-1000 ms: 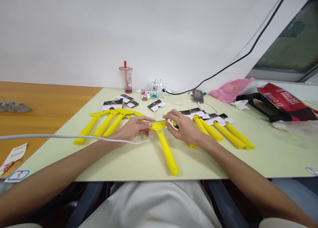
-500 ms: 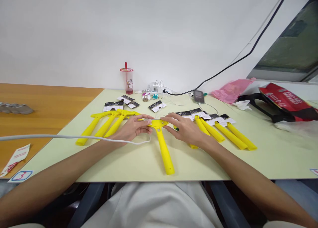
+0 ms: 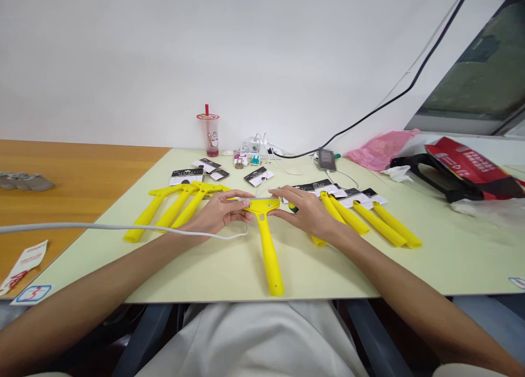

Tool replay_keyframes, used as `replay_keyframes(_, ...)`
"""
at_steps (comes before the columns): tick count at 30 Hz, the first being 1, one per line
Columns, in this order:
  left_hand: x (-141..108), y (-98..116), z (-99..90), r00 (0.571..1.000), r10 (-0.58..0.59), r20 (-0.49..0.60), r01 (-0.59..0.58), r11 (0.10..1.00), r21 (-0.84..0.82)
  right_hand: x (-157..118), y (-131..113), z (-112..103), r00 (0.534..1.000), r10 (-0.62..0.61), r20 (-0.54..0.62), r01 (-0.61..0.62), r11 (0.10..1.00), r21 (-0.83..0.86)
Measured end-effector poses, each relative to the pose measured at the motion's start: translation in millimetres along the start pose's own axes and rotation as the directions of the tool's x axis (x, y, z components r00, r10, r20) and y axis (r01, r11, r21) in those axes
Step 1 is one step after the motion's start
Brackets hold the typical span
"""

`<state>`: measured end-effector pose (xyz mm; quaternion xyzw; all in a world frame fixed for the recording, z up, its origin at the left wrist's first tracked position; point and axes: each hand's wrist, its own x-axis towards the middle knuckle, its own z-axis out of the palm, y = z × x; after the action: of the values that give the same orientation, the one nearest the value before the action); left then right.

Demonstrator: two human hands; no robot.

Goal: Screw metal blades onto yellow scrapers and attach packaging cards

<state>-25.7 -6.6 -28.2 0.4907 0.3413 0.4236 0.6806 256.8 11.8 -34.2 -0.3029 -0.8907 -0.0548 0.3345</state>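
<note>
We see the left hand (image 3: 221, 210) clamped on the yellow scraper (image 3: 269, 251), likely steadying it; the right hand (image 3: 305, 208), thumb and fingers apart, frames its opposite corner, contact unclear.

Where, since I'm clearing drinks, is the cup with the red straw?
In the head view, the cup stands left of centre at the back of the pale table, by the white wall, behind black-and-white cards.
</note>
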Motion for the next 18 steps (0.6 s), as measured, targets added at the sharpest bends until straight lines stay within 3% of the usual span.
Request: replay_keyframes(18,-1.7,3.2,0.7,1.000,-0.014,0.001,0.015,1.000,-0.011,-1.0,0.3,1.6,0.999,-0.053,-0.008,0.053,0.999,0.010)
